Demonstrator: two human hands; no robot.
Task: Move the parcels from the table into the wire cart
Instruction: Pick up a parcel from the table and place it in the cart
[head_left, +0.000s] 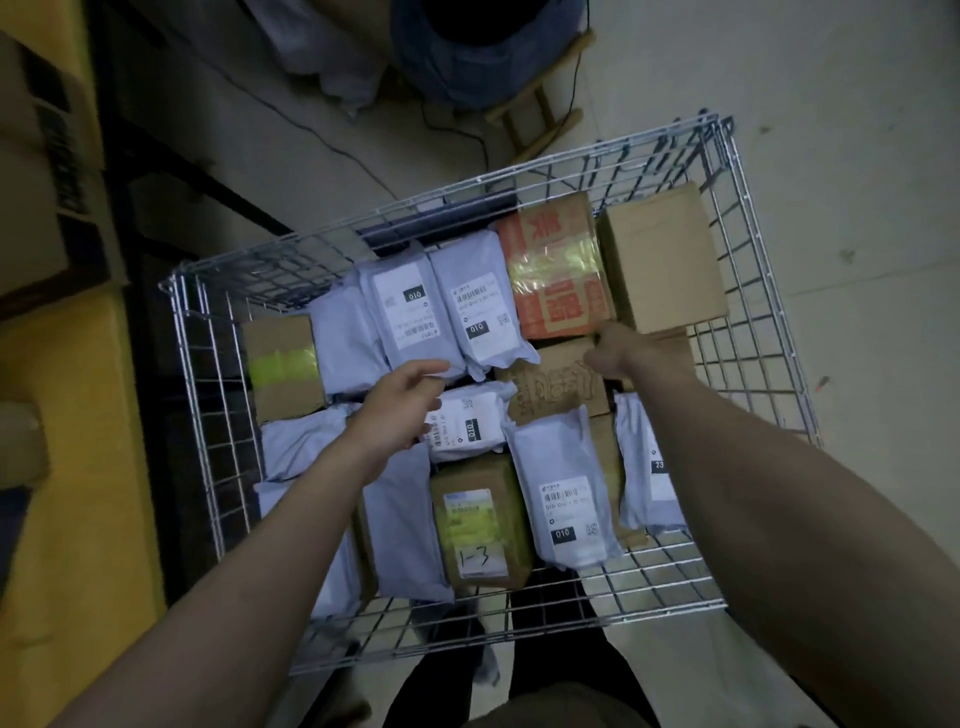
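The wire cart (218, 364) stands below me, packed with several parcels. At its far side lie grey mailer bags (410, 306), an orange printed box (558, 270) and a plain brown box (665, 260) leaning in the far right corner. My left hand (402, 410) reaches in with straight fingers over a small white-labelled bag (470, 423), its fingertips at the edge of the far grey bags. My right hand (631, 353) sits at the lower edge of the plain brown box, above a flat printed carton (558, 387). Its fingers curl down out of sight, so any grip is hidden.
A yellow table edge (67, 415) with cardboard boxes (36, 171) runs along the left. Beyond the cart are a wooden stool (540, 114), a blue bundle (467, 57) and cables on the pale floor. My legs stand against the cart's near side.
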